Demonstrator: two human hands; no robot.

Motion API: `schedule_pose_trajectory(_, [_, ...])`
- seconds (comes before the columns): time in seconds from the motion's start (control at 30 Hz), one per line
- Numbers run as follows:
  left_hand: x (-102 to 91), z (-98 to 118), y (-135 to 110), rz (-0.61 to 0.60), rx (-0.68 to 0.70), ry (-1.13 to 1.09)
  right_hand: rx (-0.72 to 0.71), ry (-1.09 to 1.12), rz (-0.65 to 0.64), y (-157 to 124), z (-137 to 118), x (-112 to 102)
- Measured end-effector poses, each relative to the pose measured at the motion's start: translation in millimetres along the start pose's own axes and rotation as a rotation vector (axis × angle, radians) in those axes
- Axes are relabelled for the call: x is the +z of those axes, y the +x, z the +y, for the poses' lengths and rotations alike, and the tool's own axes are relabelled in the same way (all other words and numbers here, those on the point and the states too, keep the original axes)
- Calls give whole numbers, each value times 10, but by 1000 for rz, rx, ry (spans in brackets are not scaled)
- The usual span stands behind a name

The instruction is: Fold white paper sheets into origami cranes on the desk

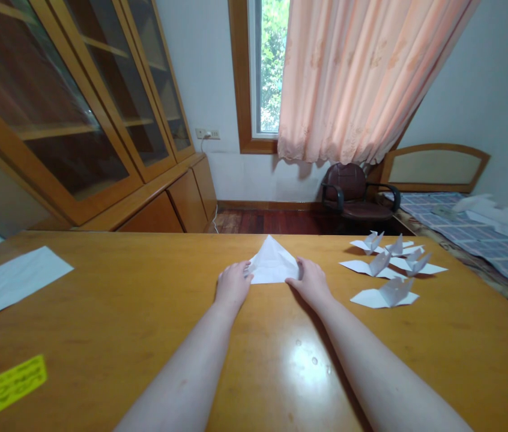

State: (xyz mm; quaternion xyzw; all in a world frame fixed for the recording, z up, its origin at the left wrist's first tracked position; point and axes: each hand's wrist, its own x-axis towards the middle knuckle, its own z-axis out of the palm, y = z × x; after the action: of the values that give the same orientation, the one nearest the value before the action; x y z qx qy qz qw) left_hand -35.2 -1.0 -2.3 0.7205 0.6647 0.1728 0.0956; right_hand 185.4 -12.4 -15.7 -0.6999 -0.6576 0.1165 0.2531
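folded paper: a white sheet (274, 264) lies on the wooden table (146, 300), near the far edge and between the two hands, tip pointing away, straight edge toward the person.
left fingers: the left hand (233, 284) is at the paper's left side, thumb by the near corner, fingertips just above it; whether they pinch the sheet i cannot tell.
right fingers: the right hand (311, 282) mirrors it, thumb on the near right corner, fingers a little apart from the thumb along the right side; a firm pinch cannot be told either.
creases: this looks like a squaring and pressing step. even pressure from both sides should serve best, with the tip centred and the near edge straight; a thumbnail run outward from the middle would sharpen a fold without skewing it.
risk: thin paper could wrinkle if the two hands push toward each other.
right side of table: about five folded paper figures (384, 296) with raised parts, well clear of the right hand.
left side of table: a flat white strip (20, 282) and, nearer, a yellow label (6, 389).
beyond: a dark armchair (348, 187) below a pink curtain (344, 78).
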Motion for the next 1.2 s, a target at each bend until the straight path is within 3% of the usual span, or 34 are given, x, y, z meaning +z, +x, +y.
schedule_pose_trajectory(0.17, [-42,14,-5,-56,-1,52,24,108,45,17,55,18])
schedule_pose_trajectory(0.5, [0,-17,9,-7,-3,30,7,135,73,-7,32,-84])
schedule_pose_trajectory(0.77, [-149,27,-41,116,-49,-122,-165,304,210,-43,-38,-130])
schedule_pose_trajectory(1.2, [-184,35,-111,286,28,-101,-175,279,239,-45,-15,-102])
